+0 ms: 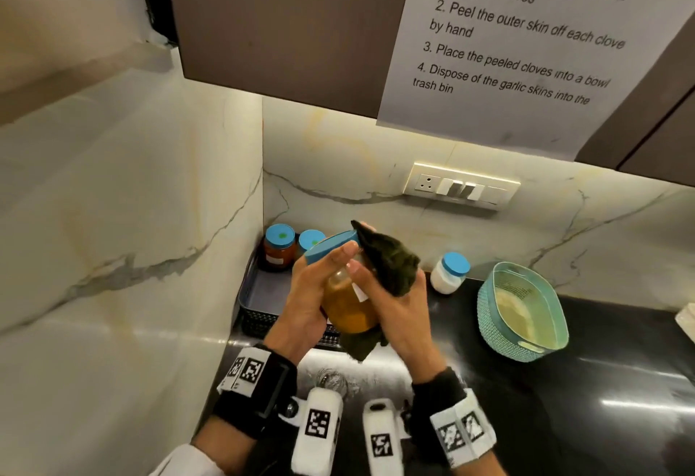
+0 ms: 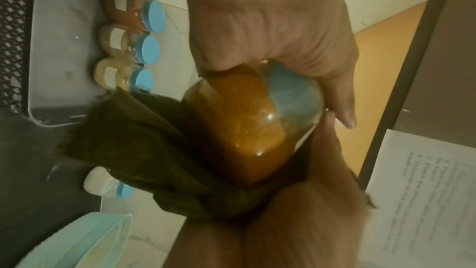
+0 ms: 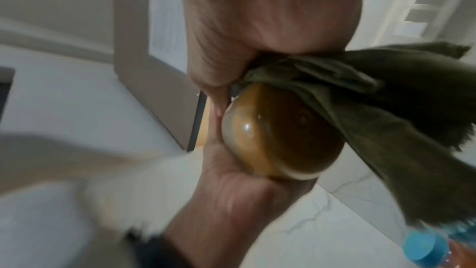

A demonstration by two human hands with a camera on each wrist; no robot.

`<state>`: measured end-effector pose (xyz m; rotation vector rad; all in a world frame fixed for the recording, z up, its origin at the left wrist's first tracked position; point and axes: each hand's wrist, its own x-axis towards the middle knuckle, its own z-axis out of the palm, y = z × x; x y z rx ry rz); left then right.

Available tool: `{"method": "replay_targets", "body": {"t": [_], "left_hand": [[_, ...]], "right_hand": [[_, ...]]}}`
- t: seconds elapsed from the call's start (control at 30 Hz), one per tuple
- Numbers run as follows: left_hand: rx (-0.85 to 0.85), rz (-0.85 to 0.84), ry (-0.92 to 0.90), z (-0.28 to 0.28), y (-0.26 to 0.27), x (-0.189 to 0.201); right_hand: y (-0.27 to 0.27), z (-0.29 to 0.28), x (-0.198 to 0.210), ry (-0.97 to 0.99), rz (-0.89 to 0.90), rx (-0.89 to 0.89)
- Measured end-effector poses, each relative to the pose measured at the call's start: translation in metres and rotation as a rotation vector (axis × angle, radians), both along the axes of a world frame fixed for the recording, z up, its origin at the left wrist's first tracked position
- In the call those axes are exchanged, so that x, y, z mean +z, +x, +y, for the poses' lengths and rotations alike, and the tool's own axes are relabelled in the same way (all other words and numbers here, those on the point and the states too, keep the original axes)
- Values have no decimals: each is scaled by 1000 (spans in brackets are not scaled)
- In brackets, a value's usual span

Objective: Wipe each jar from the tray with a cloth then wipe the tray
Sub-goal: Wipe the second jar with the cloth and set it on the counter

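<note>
The left hand (image 1: 308,297) grips a tilted amber jar (image 1: 348,302) while the right hand (image 1: 398,310) presses a dark green cloth (image 1: 391,265) around it, above the grey tray (image 1: 263,293) holding other jars at the far left corner of the black surface (image 1: 586,393), under marble walls.

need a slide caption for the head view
Left hand holds an amber jar while the right hand wipes it with a dark green cloth.

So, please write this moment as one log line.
left hand holds jar | right hand wipes it with cloth | over tray
</note>
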<state>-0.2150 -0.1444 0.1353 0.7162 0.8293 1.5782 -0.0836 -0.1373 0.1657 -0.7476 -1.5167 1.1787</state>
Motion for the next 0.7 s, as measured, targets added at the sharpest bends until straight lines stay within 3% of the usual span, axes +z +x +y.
{"method": "replay_targets", "body": {"t": [0.13,0.2,0.33,0.47,0.57,0.7], "left_hand": [[56,-60,-17,4,-4,-5],[96,-42,-15,3,-1,-4],[125,79,49,0,2,7],[121,63,78,8,-5,10],[200,26,22,8,-7,3],[205,69,39,2,1,8]], "right_hand": [[-13,-25,-22,201,-58,-122],[-13,-25,-19,137,-19,-81],[-9,3,14,-171,45,-39],[-12,-14,5,-41,36,-111],[-14,-29,-8,106,9,-56],[-13,6,23,-112,1,4]]}}
